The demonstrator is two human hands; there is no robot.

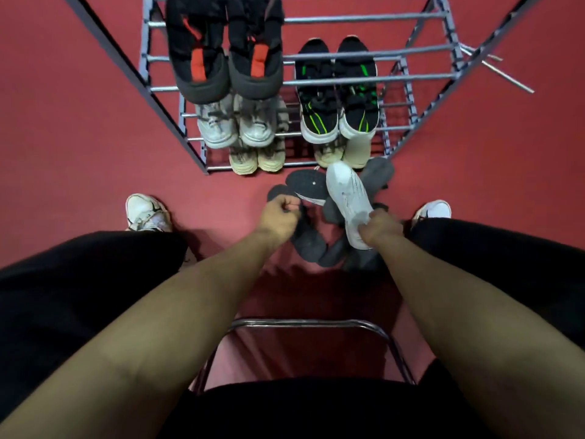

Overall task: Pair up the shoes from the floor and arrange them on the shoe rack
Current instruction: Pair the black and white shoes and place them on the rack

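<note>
A metal shoe rack (364, 17) stands ahead on the red floor. It holds a black pair with red tongues (228, 49), a black pair with green stripes (338, 90), a dirty white pair (237, 125) and two beige pairs (258, 160) on the lowest bars. On the floor before it lies a heap of dark grey shoes (313, 245). My right hand (381, 228) grips a white shoe (346, 193) by its heel, sole side up, above the heap. My left hand (278, 215) is closed on a dark grey shoe (278, 191) at the heap's left.
My own feet in white sneakers (147, 213) rest left and right of the heap. I sit on a chair; its metal frame (304, 323) shows between my legs. A loose metal rod (506, 74) lies beside the rack at the right.
</note>
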